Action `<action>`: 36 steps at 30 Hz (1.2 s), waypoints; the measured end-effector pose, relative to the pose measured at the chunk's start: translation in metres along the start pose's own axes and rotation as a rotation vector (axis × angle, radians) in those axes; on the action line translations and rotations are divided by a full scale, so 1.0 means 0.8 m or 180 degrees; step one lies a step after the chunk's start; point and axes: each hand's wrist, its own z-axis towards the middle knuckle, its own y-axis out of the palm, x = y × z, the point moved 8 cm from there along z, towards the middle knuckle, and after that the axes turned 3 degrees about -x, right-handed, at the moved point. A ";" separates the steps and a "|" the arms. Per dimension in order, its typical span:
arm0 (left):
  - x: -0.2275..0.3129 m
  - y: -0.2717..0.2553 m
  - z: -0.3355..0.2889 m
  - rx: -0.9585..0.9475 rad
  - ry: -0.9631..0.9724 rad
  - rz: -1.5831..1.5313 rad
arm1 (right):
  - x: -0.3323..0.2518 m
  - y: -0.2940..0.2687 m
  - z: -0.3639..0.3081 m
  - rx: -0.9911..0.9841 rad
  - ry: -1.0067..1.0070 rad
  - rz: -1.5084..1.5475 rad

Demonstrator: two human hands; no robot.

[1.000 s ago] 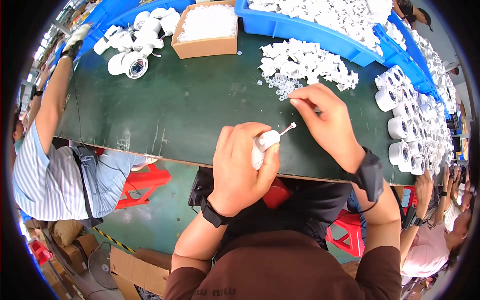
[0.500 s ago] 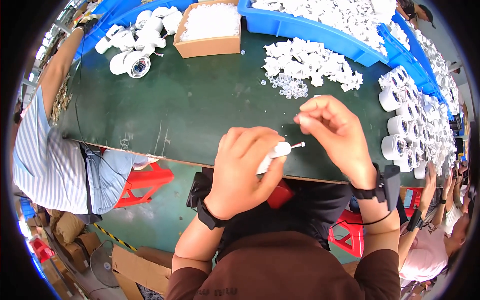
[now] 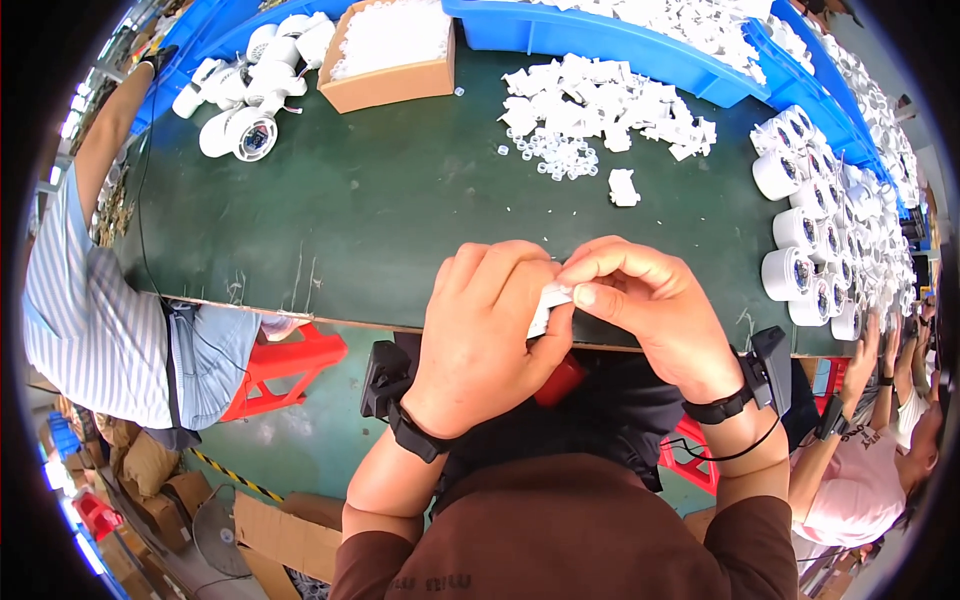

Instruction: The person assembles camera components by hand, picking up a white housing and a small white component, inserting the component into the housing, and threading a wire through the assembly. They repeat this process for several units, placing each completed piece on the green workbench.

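Note:
My left hand [image 3: 485, 335] is closed around a small white plastic part [image 3: 545, 312], which hangs over the near edge of the table. Most of that part is covered by my fingers. Thumb and forefinger of my right hand [image 3: 655, 315] pinch together at its upper end, touching or nearly touching my left fingertips. What lies in that pinch is hidden. Beyond my hands, a single white plastic bracket [image 3: 623, 188] lies on the green table. Behind it are a small heap of clear plastic rings [image 3: 565, 158] and a pile of white brackets [image 3: 600, 100].
Blue bins [image 3: 600, 45] of white parts line the far side. A cardboard box [image 3: 390, 85] of small white pieces and several white camera housings [image 3: 255, 135] stand back left. Rows of round white housings [image 3: 797, 230] fill the right. Co-workers sit on both sides.
My right hand has moved left and down to meet my left hand, its fingers closing at the white part. The short cable with a plug is now hidden. The single bracket has come into view.

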 end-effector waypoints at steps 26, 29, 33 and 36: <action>-0.005 -0.008 -0.015 0.0546 0.0151 -0.0245 | 0.014 0.017 0.001 0.0295 -0.0137 0.0181; -0.002 -0.007 -0.010 0.0391 0.0276 -0.0304 | 0.022 0.015 -0.003 0.0345 -0.0081 0.0308; -0.022 -0.034 -0.006 0.0127 0.0245 0.0814 | 0.011 0.002 -0.021 0.0289 -0.0698 -0.1177; -0.083 -0.098 -0.025 0.0941 -0.0648 0.2275 | -0.049 -0.031 -0.072 0.1364 -0.1516 -0.3307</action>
